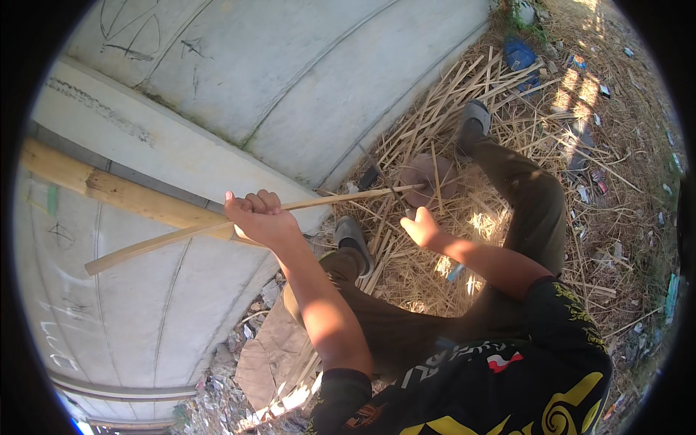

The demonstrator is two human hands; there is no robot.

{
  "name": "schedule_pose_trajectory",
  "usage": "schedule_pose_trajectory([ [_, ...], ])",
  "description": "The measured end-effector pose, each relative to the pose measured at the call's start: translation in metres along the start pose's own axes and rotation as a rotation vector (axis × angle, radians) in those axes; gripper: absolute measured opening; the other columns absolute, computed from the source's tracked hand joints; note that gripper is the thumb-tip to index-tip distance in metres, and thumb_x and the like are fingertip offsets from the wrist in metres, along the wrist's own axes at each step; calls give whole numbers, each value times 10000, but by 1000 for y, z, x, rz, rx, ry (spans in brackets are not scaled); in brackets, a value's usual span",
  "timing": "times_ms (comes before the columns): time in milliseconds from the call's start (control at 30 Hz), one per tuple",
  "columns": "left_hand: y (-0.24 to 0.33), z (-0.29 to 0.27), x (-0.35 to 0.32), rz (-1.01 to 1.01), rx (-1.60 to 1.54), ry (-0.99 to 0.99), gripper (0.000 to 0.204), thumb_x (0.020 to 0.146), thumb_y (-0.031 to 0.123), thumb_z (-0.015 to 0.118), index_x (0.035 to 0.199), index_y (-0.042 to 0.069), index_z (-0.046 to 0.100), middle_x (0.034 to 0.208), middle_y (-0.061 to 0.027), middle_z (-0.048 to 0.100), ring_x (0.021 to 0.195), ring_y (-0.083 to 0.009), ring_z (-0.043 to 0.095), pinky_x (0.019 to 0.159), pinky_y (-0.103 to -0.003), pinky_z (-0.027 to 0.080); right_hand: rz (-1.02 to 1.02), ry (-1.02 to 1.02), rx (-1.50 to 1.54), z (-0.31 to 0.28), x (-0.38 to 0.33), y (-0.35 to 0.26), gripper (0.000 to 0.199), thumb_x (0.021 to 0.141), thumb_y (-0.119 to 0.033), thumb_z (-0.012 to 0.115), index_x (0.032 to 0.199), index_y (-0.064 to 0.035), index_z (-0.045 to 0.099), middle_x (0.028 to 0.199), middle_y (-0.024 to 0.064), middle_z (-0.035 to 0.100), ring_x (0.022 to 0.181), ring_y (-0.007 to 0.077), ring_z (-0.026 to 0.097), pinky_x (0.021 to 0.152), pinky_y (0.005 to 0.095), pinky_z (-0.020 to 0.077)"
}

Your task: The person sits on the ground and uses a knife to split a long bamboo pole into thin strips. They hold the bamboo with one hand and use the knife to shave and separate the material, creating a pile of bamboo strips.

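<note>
My left hand (262,220) is closed around a long pale bamboo strip (156,244). One end of the strip juts out to the left, in front of the wall. Its far end reaches a round brown block (437,170) on the ground between my feet. My right hand (423,229), lower and to the right, is closed around what looks like the handle of a knife (394,190). The thin dark blade points up and left across the strip near the block. Most of the handle is hidden in my fist.
A pale concrete wall (362,80) rises ahead and to the left, with a thick bamboo pole (119,190) along it. Cut strips (435,109) and shavings (471,210) litter the ground around my shoes. A blue plastic piece (518,54) lies at the back; brown cardboard (268,355) lies near left.
</note>
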State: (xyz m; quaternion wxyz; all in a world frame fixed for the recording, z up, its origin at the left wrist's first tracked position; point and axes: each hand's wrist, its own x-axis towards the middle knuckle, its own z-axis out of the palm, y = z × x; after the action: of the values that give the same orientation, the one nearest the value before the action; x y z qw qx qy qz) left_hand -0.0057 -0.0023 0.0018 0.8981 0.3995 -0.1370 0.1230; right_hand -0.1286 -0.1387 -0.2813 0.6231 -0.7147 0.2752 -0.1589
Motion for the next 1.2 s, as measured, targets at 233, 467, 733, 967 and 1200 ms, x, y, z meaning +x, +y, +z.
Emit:
schedule_pose_trajectory([
  [233, 5, -14, 7, 18, 34, 37, 524, 902, 323, 562, 597, 163, 167, 542, 31, 108, 452, -107, 152, 439, -276, 145, -54, -142, -84, -19, -1, -55, 361, 785, -280, 609, 650, 55, 601, 543, 184, 570, 524, 282, 596, 551, 419, 454],
  [467, 4, -14, 9, 4, 24, -5, 521, 894, 308, 579, 599, 163, 175, 532, 30, 126, 441, -105, 165, 435, -277, 151, 167, -236, -184, 6, 15, 19, 263, 804, -233, 614, 730, 18, 640, 620, 142, 618, 620, 259, 621, 597, 408, 466],
  [733, 6, -21, 16, 37, 33, 20, 509, 879, 298, 593, 603, 166, 186, 529, 24, 136, 439, -106, 179, 438, -281, 161, 244, -274, -90, 15, -8, -8, 300, 765, -243, 607, 628, 21, 570, 529, 115, 544, 489, 231, 568, 500, 403, 437],
  [967, -5, -9, 10, 1, -12, -29, 517, 873, 274, 602, 592, 165, 182, 525, 22, 138, 445, -105, 177, 442, -280, 156, 282, -227, -105, 8, 9, 12, 275, 797, -221, 585, 755, 49, 617, 612, 173, 608, 576, 284, 634, 570, 405, 472],
  [1200, -2, -23, 22, 16, -70, -7, 507, 864, 215, 622, 583, 160, 203, 515, 34, 154, 429, -96, 191, 422, -265, 178, 114, -78, -385, -8, -9, -13, 322, 829, -265, 603, 796, 55, 617, 673, 238, 622, 675, 384, 650, 633, 447, 493],
])
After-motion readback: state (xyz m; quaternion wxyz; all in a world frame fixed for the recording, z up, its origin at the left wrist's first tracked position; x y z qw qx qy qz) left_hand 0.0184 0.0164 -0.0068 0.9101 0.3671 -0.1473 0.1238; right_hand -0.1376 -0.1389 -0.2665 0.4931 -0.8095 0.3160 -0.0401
